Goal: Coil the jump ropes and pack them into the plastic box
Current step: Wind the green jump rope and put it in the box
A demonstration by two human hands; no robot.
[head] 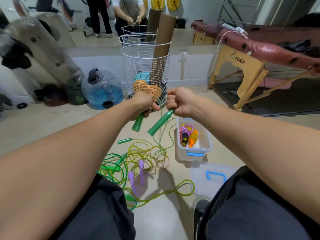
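The floor [52, 122] is smooth and pale. At 12 o'clock stands a white wire basket [145, 66] against a big mirror [97, 19]. At 2 o'clock is a dark red folding table [259, 47] with wooden legs.

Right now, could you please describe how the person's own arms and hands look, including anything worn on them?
Both forearms are bare up to the frame edge: no sleeves, gloves, watch or bands in view. The left hand and right hand show no rings on the visible sides. Below the arms, dark trousers cover the legs.
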